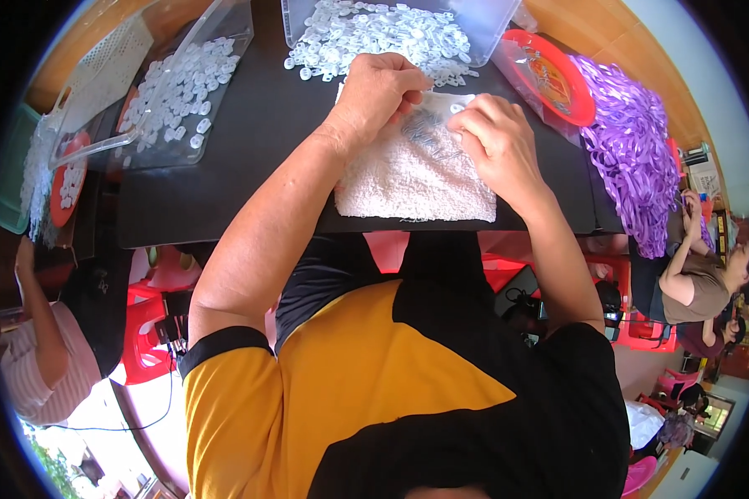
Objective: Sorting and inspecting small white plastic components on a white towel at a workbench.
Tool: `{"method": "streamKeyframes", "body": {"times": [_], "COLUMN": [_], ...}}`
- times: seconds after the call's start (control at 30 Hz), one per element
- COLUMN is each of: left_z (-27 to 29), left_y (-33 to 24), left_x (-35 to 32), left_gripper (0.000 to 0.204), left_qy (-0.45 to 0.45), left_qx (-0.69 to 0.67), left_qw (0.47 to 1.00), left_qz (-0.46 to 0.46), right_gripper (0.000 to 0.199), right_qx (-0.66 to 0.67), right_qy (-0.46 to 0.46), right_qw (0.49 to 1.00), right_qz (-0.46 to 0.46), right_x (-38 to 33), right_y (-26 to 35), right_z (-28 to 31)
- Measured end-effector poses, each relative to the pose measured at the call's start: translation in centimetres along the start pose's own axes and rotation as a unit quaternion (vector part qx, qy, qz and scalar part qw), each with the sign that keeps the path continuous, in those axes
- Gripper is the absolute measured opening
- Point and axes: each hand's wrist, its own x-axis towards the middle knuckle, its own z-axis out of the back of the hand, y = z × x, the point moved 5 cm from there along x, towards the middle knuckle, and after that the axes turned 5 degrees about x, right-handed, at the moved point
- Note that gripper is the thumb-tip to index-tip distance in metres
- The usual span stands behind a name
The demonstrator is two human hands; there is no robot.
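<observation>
- Left hand (380,87): fingers curled over a heap of small metal pieces (424,129) on the white towel (412,179); whether they pinch anything cannot be told.
- Right hand (495,137): fingertips bunched together at the same heap, beside one white plastic ring (457,108); grip contents too small to tell.
- Towel: lies on the black tabletop (250,141), near its front edge.
- Beyond towel: clear bin (483,29) of white rings, spilling some.
- Left of towel: bare tabletop, then clear tray (183,83) of rings.
- Right of towel: red lid (553,75), purple ribbons (628,145).
</observation>
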Motion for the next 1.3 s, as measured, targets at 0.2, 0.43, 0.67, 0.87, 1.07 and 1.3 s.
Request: {"method": "streamKeyframes", "body": {"times": [0.2, 0.43, 0.67, 0.87, 1.07, 1.3], "left_z": [-0.4, -0.2, -0.3, -0.4, -0.4, -0.2], "left_y": [-0.1, 0.1, 0.2, 0.2, 0.4, 0.4], "left_x": [0.0, 0.3, 0.3, 0.2, 0.5, 0.3], "left_gripper": [0.014, 0.013, 0.013, 0.015, 0.014, 0.015], "left_qy": [0.010, 0.008, 0.009, 0.017, 0.013, 0.016], "left_qx": [-0.008, -0.014, -0.010, 0.008, 0.021, 0.020], "left_qw": [1.000, 1.000, 1.000, 1.000, 1.000, 1.000], "left_qz": [0.010, 0.012, 0.012, 0.017, 0.013, 0.014], "right_gripper": [0.009, 0.007, 0.008, 0.009, 0.009, 0.009], "right_qx": [-0.029, -0.013, -0.020, -0.016, -0.049, -0.075], "right_qy": [0.024, 0.037, 0.037, 0.024, 0.011, 0.017], "right_qw": [0.999, 0.999, 0.999, 1.000, 0.999, 0.997], "right_qz": [0.011, 0.009, 0.014, 0.003, -0.008, -0.005], "right_x": [1.0, 1.0, 1.2, 1.0, 0.9, 0.8], "right_y": [-0.5, -0.8, -0.8, -0.7, -0.9, -0.1], "right_z": [-1.1, -1.0, -1.5, -2.2, -2.9, -1.5]}}
